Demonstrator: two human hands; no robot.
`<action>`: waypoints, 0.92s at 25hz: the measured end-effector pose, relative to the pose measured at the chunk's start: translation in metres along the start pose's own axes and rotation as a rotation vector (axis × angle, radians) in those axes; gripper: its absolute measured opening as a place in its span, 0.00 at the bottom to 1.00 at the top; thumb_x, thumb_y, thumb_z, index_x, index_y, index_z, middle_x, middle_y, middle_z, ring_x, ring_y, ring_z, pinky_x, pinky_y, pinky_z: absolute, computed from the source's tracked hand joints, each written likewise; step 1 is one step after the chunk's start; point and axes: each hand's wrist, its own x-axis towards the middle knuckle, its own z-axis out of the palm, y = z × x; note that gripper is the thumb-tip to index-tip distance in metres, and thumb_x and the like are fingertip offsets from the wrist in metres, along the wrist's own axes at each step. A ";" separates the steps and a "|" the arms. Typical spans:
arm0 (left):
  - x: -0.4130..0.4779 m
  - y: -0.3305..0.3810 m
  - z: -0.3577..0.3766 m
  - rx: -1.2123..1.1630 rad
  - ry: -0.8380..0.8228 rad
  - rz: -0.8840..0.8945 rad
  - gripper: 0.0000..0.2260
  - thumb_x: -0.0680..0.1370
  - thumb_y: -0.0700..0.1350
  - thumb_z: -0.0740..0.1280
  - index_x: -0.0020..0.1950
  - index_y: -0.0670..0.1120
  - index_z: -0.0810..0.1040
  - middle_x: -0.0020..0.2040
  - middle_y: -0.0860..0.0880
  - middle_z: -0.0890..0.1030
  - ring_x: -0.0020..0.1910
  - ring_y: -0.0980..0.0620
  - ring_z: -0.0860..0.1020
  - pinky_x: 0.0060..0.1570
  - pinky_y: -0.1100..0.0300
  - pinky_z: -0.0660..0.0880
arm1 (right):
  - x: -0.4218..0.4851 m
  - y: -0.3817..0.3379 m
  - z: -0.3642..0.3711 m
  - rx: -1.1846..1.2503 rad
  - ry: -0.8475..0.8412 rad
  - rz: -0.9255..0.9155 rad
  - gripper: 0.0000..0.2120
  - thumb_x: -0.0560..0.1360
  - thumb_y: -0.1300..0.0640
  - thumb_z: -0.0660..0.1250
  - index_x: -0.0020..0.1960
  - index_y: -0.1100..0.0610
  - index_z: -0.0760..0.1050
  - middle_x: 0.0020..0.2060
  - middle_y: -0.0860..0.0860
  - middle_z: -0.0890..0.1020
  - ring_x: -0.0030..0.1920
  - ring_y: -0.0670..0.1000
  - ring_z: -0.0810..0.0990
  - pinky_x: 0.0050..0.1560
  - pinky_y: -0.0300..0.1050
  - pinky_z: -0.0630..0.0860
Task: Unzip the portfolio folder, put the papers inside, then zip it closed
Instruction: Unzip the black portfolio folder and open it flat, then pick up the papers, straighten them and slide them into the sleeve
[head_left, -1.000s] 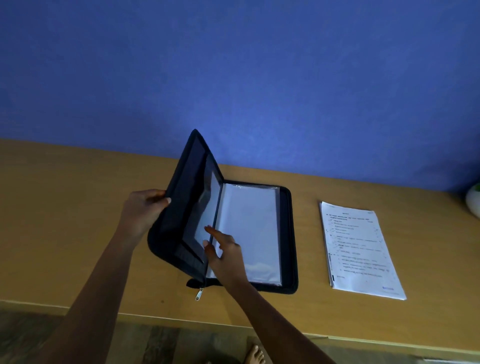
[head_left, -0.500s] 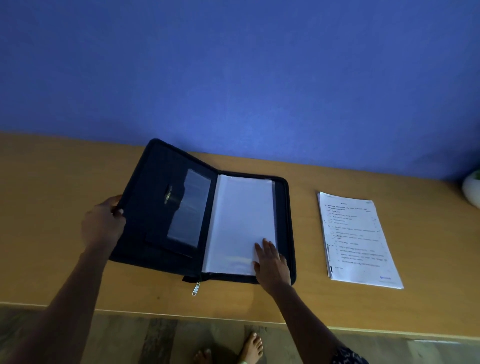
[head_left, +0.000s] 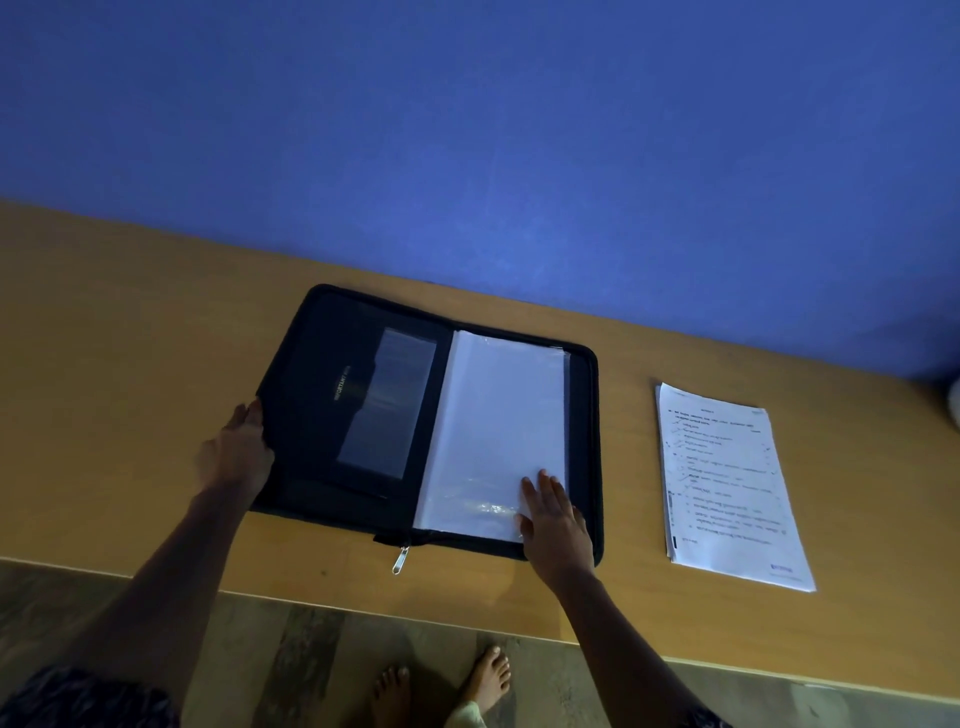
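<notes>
The wooden table (head_left: 130, 332) runs along a blue wall, and on it the black portfolio folder (head_left: 332, 364) lies unzipped and spread flat, both halves down on the surface. Its left half shows a dark inner pocket with a clear window; its right half carries a stack of clear plastic sleeves (head_left: 493, 415) over white backing. By the look of it, step 1 of the task is done: the zipper is run open, and its metal zipper pull (head_left: 400, 560) hangs off the near edge by the spine.

The printed papers (head_left: 727, 483) lie on the table to the right of the folder, well apart from it and untouched. Step 2, getting them inside, has not begun.

The left hand (head_left: 239, 452) rests at the outer edge of the left cover, fingers curled around that edge and holding the cover down. The right hand (head_left: 556, 525) lies open and flat, palm down, on the near right corner of the sleeves, gripping nothing.

The papers sit to the right of the right hand, beyond the folder's rim. The next move likely calls for that hand to lift off the sleeves, reach right across the rim, and gather the whole stack squarely so no sheet slides loose, while the left hand keeps the folder open.
</notes>
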 end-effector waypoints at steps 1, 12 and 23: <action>0.000 -0.001 0.005 0.022 -0.007 0.006 0.28 0.79 0.39 0.61 0.78 0.44 0.55 0.77 0.43 0.61 0.66 0.37 0.72 0.60 0.45 0.73 | 0.000 0.000 0.000 -0.003 0.001 -0.005 0.27 0.83 0.50 0.53 0.80 0.50 0.49 0.80 0.51 0.49 0.80 0.53 0.47 0.77 0.54 0.58; 0.000 0.029 0.034 0.068 0.017 -0.063 0.43 0.76 0.67 0.39 0.78 0.35 0.48 0.79 0.36 0.50 0.78 0.40 0.49 0.75 0.38 0.46 | 0.001 0.008 0.003 0.038 -0.004 -0.047 0.28 0.83 0.48 0.52 0.80 0.50 0.48 0.80 0.51 0.47 0.80 0.53 0.45 0.76 0.54 0.57; -0.052 0.265 0.066 -0.190 0.038 0.519 0.27 0.82 0.53 0.58 0.75 0.38 0.62 0.75 0.38 0.63 0.75 0.41 0.62 0.71 0.47 0.62 | 0.007 0.075 -0.031 0.164 0.157 0.113 0.22 0.81 0.51 0.58 0.74 0.52 0.66 0.75 0.53 0.66 0.75 0.54 0.63 0.71 0.54 0.68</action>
